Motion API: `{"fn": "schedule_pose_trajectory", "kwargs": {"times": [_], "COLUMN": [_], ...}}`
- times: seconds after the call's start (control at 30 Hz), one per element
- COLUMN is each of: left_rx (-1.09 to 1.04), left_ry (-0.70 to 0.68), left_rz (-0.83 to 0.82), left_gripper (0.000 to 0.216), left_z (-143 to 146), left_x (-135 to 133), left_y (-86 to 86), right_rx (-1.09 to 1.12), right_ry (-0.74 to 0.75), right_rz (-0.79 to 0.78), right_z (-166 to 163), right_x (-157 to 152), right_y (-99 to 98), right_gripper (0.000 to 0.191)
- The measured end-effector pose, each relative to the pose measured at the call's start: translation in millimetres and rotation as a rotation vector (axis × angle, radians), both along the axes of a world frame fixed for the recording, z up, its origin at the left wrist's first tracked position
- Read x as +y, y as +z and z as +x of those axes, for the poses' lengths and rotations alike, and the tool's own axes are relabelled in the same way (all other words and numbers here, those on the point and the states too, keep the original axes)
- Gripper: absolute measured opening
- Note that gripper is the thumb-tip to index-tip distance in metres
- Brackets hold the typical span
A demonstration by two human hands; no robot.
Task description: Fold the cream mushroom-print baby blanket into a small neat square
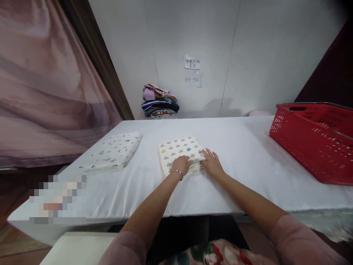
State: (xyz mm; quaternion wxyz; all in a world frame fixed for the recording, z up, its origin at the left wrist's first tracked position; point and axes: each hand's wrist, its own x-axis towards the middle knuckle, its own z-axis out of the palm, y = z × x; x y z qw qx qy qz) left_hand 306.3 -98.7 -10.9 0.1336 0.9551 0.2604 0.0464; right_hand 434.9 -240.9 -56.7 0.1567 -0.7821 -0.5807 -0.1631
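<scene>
In the head view, the folded cloth is lying near the middle of the white worktop, close to the near edge. The left hand is curling its fingers over the cloth's near edge, gripping the layers. The right hand is lying flat with its fingers open on the near right corner. A second cloth is sitting well apart to the left, and a red basket is standing at the right edge, leaving bare worktop between.
</scene>
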Motion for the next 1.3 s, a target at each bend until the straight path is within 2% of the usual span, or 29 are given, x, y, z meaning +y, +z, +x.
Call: {"fn": "schedule_pose_trajectory", "kwargs": {"times": [0.23,0.43,0.63,0.83,1.0,1.17,1.3], "left_rx": [-0.004,-0.009,-0.01,-0.004,-0.075,-0.038,0.098], "left_ry": [-0.013,0.01,0.02,0.031,0.028,0.162,0.168], "left_rz": [0.008,-0.021,-0.041,-0.129,-0.255,-0.086,-0.013], "left_gripper": [0.031,0.031,0.032,0.03,0.038,0.045,0.052], "left_z": [0,0,1,0,-4,-8,-8], "left_x": [-1,-2,-1,-1,22,59,73], "left_y": [-1.1,0.4,2.4,8.5,9.8,6.8,-2.1], "right_rx": [-0.15,-0.146,-0.198,-0.301,-0.386,-0.444,-0.464], "right_ry": [0.065,0.09,0.109,0.252,0.297,0.305,0.305], "right_rz": [0.059,0.088,0.031,-0.041,-0.124,-0.167,-0.172], "right_z": [-1,0,4,12,13,11,11], "right_x": [5,4,7,14,18,24,30], "right_y": [-1.9,-0.7,3.1,10.8,19.9,20.4,15.5], "right_gripper": [0.022,0.022,0.019,0.016,0.016,0.014,0.015]}}
